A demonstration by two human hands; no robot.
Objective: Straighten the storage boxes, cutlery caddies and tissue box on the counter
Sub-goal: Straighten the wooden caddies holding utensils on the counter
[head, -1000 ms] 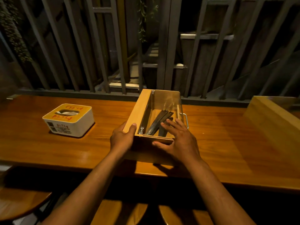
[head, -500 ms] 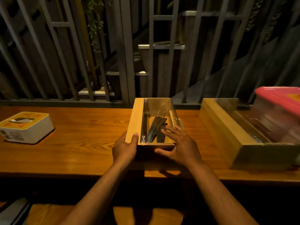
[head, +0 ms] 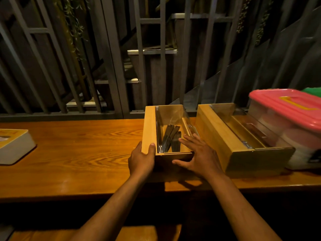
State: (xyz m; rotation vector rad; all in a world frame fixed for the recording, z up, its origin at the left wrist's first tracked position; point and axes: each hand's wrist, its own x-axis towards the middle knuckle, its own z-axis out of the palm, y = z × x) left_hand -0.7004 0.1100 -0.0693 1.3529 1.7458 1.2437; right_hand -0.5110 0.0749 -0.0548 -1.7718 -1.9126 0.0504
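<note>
A wooden cutlery caddy (head: 149, 129) with a clear lid stands at the counter's middle, dark cutlery (head: 171, 139) inside. My left hand (head: 141, 158) grips its near left corner, thumb on the top edge. My right hand (head: 199, 157) lies spread over its near right corner, fingers on the lid. A second wooden caddy (head: 217, 134) stands angled just to the right. Beyond that sits a clear storage box with a pink lid (head: 286, 108). The white tissue box (head: 15, 146) with a yellow top is at the far left edge.
The wooden counter (head: 83, 153) runs left to right, its front edge near me. Grey metal bars (head: 111, 66) rise right behind it. A green lid (head: 312, 91) peeks out behind the pink one. Wooden stools (head: 139, 233) stand below the counter.
The caddy has been turned from slanted to square with the counter and shifted right. My view swung right: the tissue box slid to the left edge, and the second caddy and pink-lidded box appeared.
</note>
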